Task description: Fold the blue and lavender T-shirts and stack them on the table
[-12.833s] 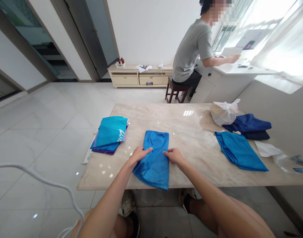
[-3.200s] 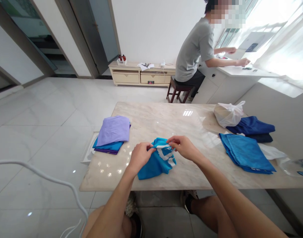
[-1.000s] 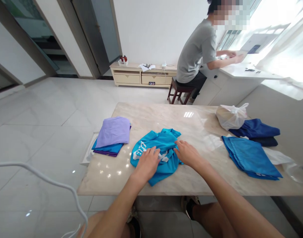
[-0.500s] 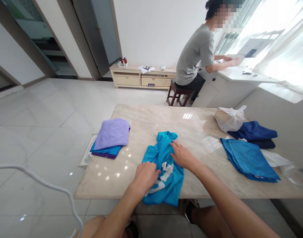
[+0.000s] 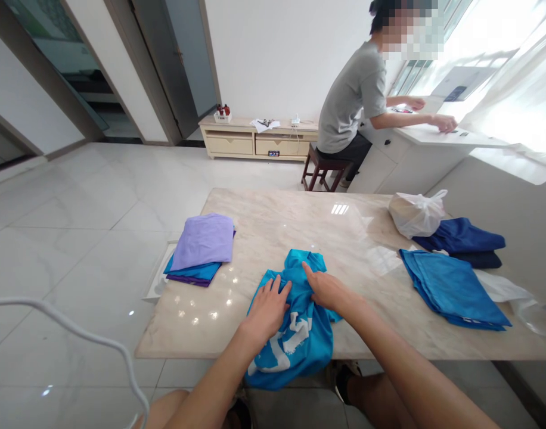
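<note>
A bright blue T-shirt (image 5: 313,345) with large white print lies rumpled on the marble-look table (image 5: 264,220), its lower end hanging over the front edge. My left hand (image 5: 267,307) rests on the shirt's left side, fingers spread over the cloth. On the right side of its upper part lies my right hand (image 5: 326,289), with one finger stretched out and the thumb apart from it. The cloth is creased between the two hands. What lies under my right palm is hidden.
Folded purple cloth (image 5: 204,241) tops a stack at the table's left. A folded blue garment (image 5: 452,286), darker blue clothes (image 5: 472,235) and a white plastic bag (image 5: 416,214) lie at the right. A person (image 5: 351,98) sits on a stool (image 5: 324,170) beyond. A white cable (image 5: 76,325) crosses the lower left.
The shirt has shifted toward me and hangs further over the edge. My left hand has gone from curled to spread, a little further forward. The seated person's hands have moved apart.
</note>
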The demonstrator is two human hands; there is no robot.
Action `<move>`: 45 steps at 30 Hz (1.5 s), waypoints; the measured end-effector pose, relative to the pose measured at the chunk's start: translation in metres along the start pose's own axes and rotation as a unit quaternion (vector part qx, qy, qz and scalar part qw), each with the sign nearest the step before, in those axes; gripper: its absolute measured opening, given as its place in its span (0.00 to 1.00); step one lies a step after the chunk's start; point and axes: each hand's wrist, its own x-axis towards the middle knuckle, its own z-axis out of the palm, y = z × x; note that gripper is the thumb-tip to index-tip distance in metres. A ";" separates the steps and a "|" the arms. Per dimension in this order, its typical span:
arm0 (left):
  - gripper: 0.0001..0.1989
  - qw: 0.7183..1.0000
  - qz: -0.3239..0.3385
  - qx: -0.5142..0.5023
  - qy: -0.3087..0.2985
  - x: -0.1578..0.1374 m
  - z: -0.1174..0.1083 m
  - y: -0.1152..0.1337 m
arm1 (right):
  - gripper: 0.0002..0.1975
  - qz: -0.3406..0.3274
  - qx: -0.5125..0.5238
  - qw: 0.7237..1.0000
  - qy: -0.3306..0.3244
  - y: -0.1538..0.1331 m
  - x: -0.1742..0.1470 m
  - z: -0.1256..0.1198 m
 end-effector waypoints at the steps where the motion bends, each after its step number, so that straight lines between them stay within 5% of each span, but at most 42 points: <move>1: 0.32 1.000 -0.002 0.007 -0.004 0.000 -0.003 0.001 | 0.45 0.006 -0.001 1.000 -0.008 -0.001 -0.002 -0.002; 6: 0.27 0.998 -0.036 0.056 -0.012 0.002 -0.020 0.007 | 0.35 0.019 -0.014 0.999 -0.036 0.003 -0.007 -0.011; 11: 0.17 0.996 -0.057 0.047 -0.046 0.005 -0.026 0.009 | 0.12 -0.034 -0.025 0.998 -0.044 0.006 -0.006 -0.013; 16: 0.10 0.998 -0.052 -0.003 -0.040 0.009 -0.031 0.000 | 0.05 -0.114 0.029 0.993 0.029 0.011 -0.007 -0.020; 18: 0.08 0.996 -0.052 -0.065 0.034 0.012 -0.037 -0.008 | 0.03 -0.108 0.105 0.984 0.099 0.014 -0.008 -0.027; 20: 0.07 0.971 -0.063 -0.155 0.172 0.015 -0.046 -0.018 | 0.02 -0.090 0.194 0.954 0.209 0.016 -0.010 -0.036; 22: 0.06 0.915 -0.071 -0.230 0.323 0.017 -0.055 -0.026 | 0.04 -0.077 0.280 0.908 0.303 0.015 -0.012 -0.044; 24: 0.08 0.863 -0.071 -0.279 0.416 0.015 -0.061 -0.033 | 0.10 -0.071 0.341 0.880 0.323 0.013 -0.015 -0.049; 27: 0.12 0.822 -0.088 -0.358 0.434 0.009 -0.064 -0.039 | 0.21 -0.079 0.347 0.907 0.224 0.010 -0.018 -0.051; 32: 0.16 0.758 -0.137 -0.391 0.504 0.005 -0.066 -0.052 | 0.19 -0.038 0.180 0.981 -0.067 0.019 -0.021 -0.042; 34: 0.17 0.744 -0.157 -0.377 0.530 0.007 -0.070 -0.060 | 0.18 -0.020 0.167 0.981 -0.097 0.024 -0.022 -0.042; 36: 0.18 0.736 -0.183 -0.362 0.542 0.009 -0.075 -0.066 | 0.17 -0.066 0.222 0.972 -0.044 0.029 -0.022 -0.046; 38: 0.18 0.760 -0.194 -0.343 0.516 0.009 -0.081 -0.067 | 0.16 -0.110 0.311 0.939 0.099 0.033 -0.020 -0.054; 41: 0.16 0.892 -0.172 -0.285 0.307 0.002 -0.082 -0.063 | 0.17 -0.061 0.424 0.843 0.324 0.039 -0.018 -0.066; 43: 0.13 0.964 -0.150 -0.208 0.075 -0.006 -0.077 -0.059 | 0.17 -0.017 0.465 0.819 0.336 0.046 -0.019 -0.069; 45: 0.11 0.976 -0.136 -0.127 -0.114 -0.012 -0.070 -0.057 | 0.15 -0.015 0.465 0.859 0.214 0.053 -0.023 -0.068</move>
